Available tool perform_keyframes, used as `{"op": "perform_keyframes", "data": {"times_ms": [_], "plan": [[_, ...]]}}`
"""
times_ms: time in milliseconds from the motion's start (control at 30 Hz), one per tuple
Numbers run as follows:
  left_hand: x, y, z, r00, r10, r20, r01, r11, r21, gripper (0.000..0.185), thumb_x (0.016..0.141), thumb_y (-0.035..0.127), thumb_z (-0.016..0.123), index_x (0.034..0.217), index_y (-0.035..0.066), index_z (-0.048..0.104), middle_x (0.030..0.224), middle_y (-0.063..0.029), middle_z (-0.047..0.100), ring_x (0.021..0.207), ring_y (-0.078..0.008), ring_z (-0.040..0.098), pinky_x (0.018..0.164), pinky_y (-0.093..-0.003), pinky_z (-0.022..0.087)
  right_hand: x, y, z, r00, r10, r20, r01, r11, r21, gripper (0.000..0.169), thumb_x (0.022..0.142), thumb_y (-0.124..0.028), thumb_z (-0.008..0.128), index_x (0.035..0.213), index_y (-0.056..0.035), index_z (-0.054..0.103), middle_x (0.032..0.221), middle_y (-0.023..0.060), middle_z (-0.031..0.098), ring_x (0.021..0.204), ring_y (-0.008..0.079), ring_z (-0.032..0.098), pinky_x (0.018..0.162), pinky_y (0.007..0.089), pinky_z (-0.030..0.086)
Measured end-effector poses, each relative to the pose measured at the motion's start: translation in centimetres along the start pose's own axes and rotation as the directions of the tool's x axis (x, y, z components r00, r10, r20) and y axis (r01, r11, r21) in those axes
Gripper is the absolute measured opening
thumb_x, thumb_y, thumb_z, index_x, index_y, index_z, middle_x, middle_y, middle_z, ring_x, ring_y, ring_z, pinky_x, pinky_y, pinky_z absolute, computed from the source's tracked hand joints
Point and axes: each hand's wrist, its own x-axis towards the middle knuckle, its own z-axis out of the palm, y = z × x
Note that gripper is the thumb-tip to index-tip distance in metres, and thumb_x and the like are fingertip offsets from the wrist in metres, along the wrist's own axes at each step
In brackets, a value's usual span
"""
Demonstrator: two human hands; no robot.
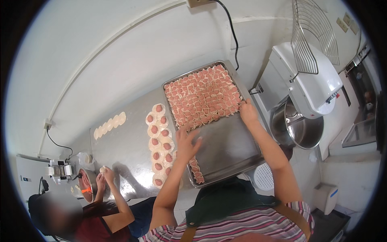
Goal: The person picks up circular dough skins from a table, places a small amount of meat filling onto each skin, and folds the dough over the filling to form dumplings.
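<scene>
A large rimmed metal tray [226, 148] lies before me, its far part packed with rows of open-topped dumplings [202, 96] with pink filling. A short row of the same dumplings [196, 171] runs along its near left side. My left hand [186, 142] is over the tray's left side at the edge of the packed dumplings, fingers spread; whether it touches one is unclear. At the tray's right rim, my right hand [248, 112] has its fingers bent beside the end dumplings; what lies between them is hidden. Left of the tray, overlapping round wrappers [154, 131] carry balls of filling.
A row of plain wrappers [109, 125] lies farther left on the metal table [133, 151]. At lower left, a co-worker's hands [104, 177] hold a piece of dough beside a metal bowl of pink filling [86, 181]. A dough mixer [311, 78] with a steel bowl [297, 130] stands at right.
</scene>
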Motion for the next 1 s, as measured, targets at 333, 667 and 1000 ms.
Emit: {"op": "perform_keyframes", "data": {"times_ms": [333,667,1000], "plan": [[-13.4,-4.7,-11.2,0.905,-0.391,-0.166,0.408,0.91,0.08,0.033,0.069,0.011,0.068,0.101,0.007,0.063,0.124,-0.0173,0.044,0.11,-0.0365,0.037,0.092,-0.044,0.034,-0.6,-1.0,1.0,0.995,-0.003,-0.101,0.004,1.0,0.013,0.024,0.081,-0.004,0.054,0.105,-0.001,0.055,0.099,0.0213,0.055,0.083,0.0364,0.062,0.073,0.043,0.051],[-16.6,-2.2,-11.2,0.857,-0.494,-0.143,0.486,0.869,-0.092,0.029,0.072,0.011,0.067,0.1,0.006,0.062,0.119,-0.0165,0.046,0.107,-0.0352,0.037,0.092,-0.0426,0.033,-4.4,2.4,8.1,0.813,0.526,0.249,-0.18,-0.179,0.967,0.035,0.076,0.004,0.055,0.111,0.0078,0.052,0.091,0.0047,0.058,0.077,0.0144,0.057,0.064,0.0235,0.044],[-17.0,-1.2,-11.6,0.887,-0.441,-0.14,0.445,0.895,0.001,0.027,0.071,0.01,0.07,0.097,0.006,0.063,0.116,-0.0138,0.05,0.107,-0.033,0.04,0.091,-0.0409,0.034,0.1,-2.3,2.5,0.78,0.433,0.453,-0.393,-0.226,0.892,0.014,0.079,0.003,0.048,0.088,-0.0026,0.058,0.079,0.0014,0.056,0.065,0.0104,0.048,0.055,0.0245,0.034]]}}
